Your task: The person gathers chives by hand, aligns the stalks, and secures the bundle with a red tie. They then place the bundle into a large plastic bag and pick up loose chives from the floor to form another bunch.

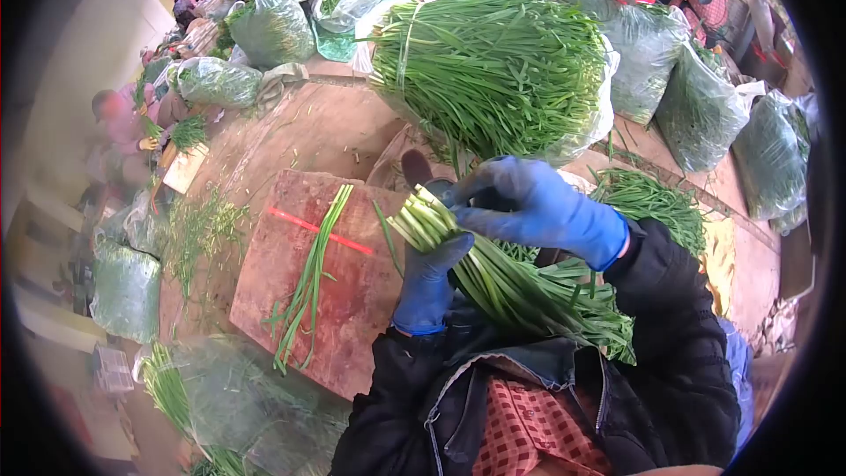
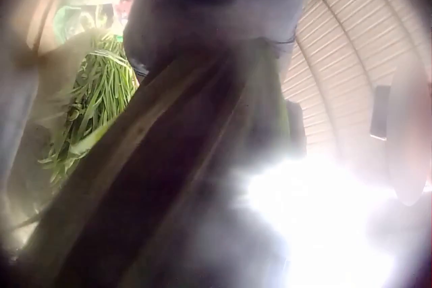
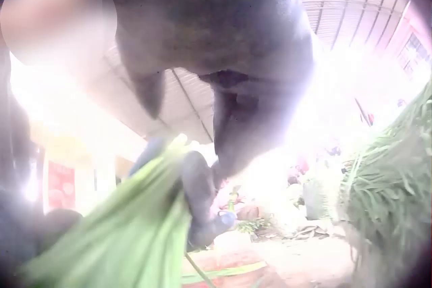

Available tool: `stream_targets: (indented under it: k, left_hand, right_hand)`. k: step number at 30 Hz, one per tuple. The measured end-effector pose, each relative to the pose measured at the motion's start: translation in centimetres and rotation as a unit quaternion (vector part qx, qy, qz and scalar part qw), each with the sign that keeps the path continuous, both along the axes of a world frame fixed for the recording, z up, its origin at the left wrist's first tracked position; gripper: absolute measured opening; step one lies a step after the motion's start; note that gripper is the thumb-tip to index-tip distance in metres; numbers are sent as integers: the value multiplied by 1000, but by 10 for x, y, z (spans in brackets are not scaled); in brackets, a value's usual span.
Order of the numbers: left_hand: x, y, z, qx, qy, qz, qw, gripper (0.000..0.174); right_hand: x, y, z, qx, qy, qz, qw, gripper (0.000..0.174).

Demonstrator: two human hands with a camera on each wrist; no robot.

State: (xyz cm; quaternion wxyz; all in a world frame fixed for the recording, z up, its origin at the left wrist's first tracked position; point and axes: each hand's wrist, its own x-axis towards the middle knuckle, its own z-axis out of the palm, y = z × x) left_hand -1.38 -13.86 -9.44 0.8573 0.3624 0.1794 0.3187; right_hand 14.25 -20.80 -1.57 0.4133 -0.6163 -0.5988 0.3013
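In the head view my blue-gloved left hand (image 1: 425,286) grips a bunch of garlic chives (image 1: 529,295) just below its pale cut ends. The leaves trail down to the right across my jacket. My right hand (image 1: 551,216), also gloved, is over the upper stems with its fingers bent loosely near the pale ends. From the right wrist, the right hand (image 3: 216,38) hangs above the bunch (image 3: 121,234), thumb and fingers apart. A few loose chives (image 1: 313,269) lie on a reddish board (image 1: 352,335) to the left. Glare and blur hide much of the left wrist view.
A large tied bundle of chives (image 1: 502,70) stands just ahead. Filled plastic bags (image 1: 705,115) line the right side, and another (image 1: 264,379) lies at lower left. Trimmings (image 1: 207,229) are scattered on the floor. Other people sit farther back.
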Motion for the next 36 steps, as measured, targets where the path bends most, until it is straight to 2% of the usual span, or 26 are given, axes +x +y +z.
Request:
stream_targets:
  k: [2,5,7,9,12,14,16,18,19,21,22,23,24,25,26,27,28,29,30,31,32,33,35,36]
  left_hand:
    - [4,3,-10,39,9,12,999,54]
    - [-7,3,-15,19,18,7,1000,53]
    - [-10,4,-11,28,16,-4,999,51]
    - [-9,-1,-3,37,15,-20,999,49]
    - [-2,-8,4,34,3,24,999,42]
    - [-3,-9,-1,36,58,40,997,39]
    - [-1,-7,5,12,51,43,998,39]
    - [-1,-5,7,-12,40,49,998,39]
    - [-1,-4,7,-17,6,50,999,39]
    - [1,-1,7,-23,-26,52,998,38]
    - [4,-2,7,-36,24,96,994,39]
    - [6,-3,6,-49,74,138,986,40]
    - [6,-4,3,-49,75,134,987,40]
    - [4,-2,-1,-32,47,95,994,45]
    - [2,1,-5,-14,18,56,998,50]
    - [-2,3,-7,6,-9,18,1000,56]
    - [-9,6,-6,-2,-46,-24,999,67]
    - [-13,12,-7,0,-43,-27,999,67]
    - [-15,20,-11,23,-47,-70,996,72]
    - [-16,24,-18,45,-51,-113,991,78]
    - [-17,24,-29,0,-74,-120,990,82]
    - [-14,18,-24,1,-72,-118,990,82]
    - [-7,5,-9,-98,-135,-104,981,84]
    - [-6,6,-10,-49,-137,-101,984,82]
  right_hand:
    - [-9,9,-5,22,-19,0,1000,22]
    - [-8,19,-6,52,-47,25,997,16]
    - [-11,24,4,-34,139,-33,989,13]
    - [-16,30,4,-23,105,-36,994,14]
    - [-17,40,-4,85,-42,18,995,18]
    - [-11,44,-11,78,-9,38,996,21]
    - [-9,41,-4,74,26,59,995,24]
    - [-4,27,12,26,-54,-9,998,46]
    - [-1,22,3,26,-56,-6,998,46]
    - [-7,6,-27,108,-8,102,989,62]
    - [-15,-5,-27,121,-90,110,982,78]
    - [-25,-12,-47,119,-88,108,983,78]
    - [-34,-17,-78,63,13,62,996,78]
    - [-39,-19,-89,9,114,14,993,78]
    - [-37,-20,-93,-4,106,-8,994,73]
    - [-33,-20,-93,-1,107,-11,994,73]
    - [-27,-18,-93,-30,195,24,980,70]
    - [-23,-16,-92,-59,281,60,956,68]
    - [-23,-18,-84,-71,285,61,954,59]
    - [-23,-19,-79,-69,287,60,954,59]
    - [-23,-19,-76,-117,320,96,935,55]
    - [-23,-18,-74,-165,351,133,912,51]
    - [-21,-17,-76,-172,312,148,923,46]
    - [-21,-18,-75,-172,270,169,932,44]
